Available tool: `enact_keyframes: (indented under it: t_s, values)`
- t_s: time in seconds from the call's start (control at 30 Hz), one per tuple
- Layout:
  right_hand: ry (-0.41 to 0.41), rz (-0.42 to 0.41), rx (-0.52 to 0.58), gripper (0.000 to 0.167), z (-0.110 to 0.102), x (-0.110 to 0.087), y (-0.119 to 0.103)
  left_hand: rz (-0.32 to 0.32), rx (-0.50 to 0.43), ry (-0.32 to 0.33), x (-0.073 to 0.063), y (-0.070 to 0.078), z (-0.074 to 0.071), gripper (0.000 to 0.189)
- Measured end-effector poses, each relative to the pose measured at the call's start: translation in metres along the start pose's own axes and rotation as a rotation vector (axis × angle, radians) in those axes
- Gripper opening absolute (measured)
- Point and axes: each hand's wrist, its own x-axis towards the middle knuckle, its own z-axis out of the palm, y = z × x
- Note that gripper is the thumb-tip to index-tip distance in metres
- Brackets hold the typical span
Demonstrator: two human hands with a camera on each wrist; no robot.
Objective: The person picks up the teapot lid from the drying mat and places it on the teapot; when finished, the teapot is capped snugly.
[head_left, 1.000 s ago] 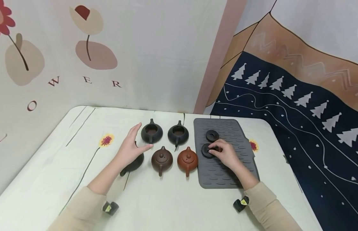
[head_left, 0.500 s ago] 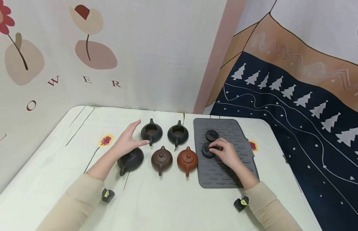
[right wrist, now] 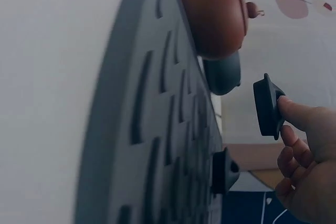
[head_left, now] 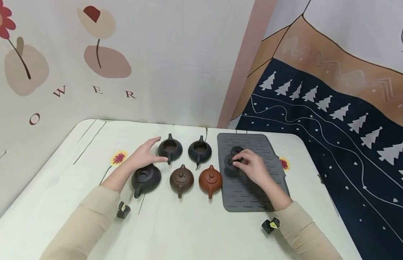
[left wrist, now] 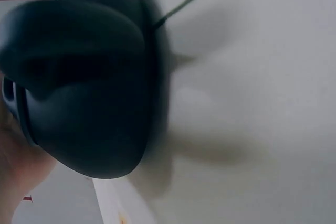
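My right hand (head_left: 253, 168) pinches a black teapot lid (head_left: 231, 163) between thumb and fingertips; in the right wrist view the held lid (right wrist: 266, 107) hangs above the grey ridged mat (head_left: 246, 196). A second black lid (right wrist: 222, 172) rests on that mat, partly covered by the held one in the head view. My left hand (head_left: 143, 156) is spread beside a lidless black teapot (head_left: 177, 151), thumb tip close by its near end. Below that hand sits a larger black teapot (head_left: 147, 183) with its lid on; it fills much of the left wrist view.
Another lidless black teapot (head_left: 204, 153) stands at the back. In front are a brown lidded teapot (head_left: 185, 180) and a reddish-brown one (head_left: 214, 182), close to the mat's left edge. A printed cloth wall (head_left: 175, 72) rises behind the white table (head_left: 175, 234).
My right hand has raised the lid off the mat and shifted it slightly back. My left hand has moved a little forward toward the back-left lidless teapot, exposing the larger black teapot.
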Motion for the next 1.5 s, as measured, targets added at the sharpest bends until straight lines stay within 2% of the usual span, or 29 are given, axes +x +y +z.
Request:
enact_keyframes:
  t_s: [0.3, 0.57, 0.77, 1.0, 1.3, 1.5]
  values:
    - [-0.005, -0.022, 0.030, 0.011, -0.003, 0.009, -0.022, -0.022, -0.006, -0.047, 0.009, -0.006, 0.003, 0.104]
    - [0.005, -0.053, 0.049, 0.012, 0.001, 0.019, -0.037, 0.023, -0.046, -0.049, 0.011, -0.012, 0.008, 0.102]
    - [0.018, -0.101, 0.081, 0.012, 0.006, 0.027, -0.050, 0.023, -0.062, -0.045, 0.013, -0.012, 0.009, 0.101]
    - [-0.013, -0.119, 0.110, 0.010, 0.018, 0.039, -0.067, 0.009, -0.074, -0.044, 0.013, -0.012, 0.009, 0.101]
    - [-0.058, -0.160, 0.092, 0.010, 0.040, 0.052, -0.090, 0.006, -0.085, -0.055, 0.013, -0.011, 0.010, 0.099]
    - [-0.098, -0.156, 0.103, 0.011, 0.053, 0.062, -0.101, 0.002, -0.086, -0.052, 0.012, -0.009, 0.008, 0.100]
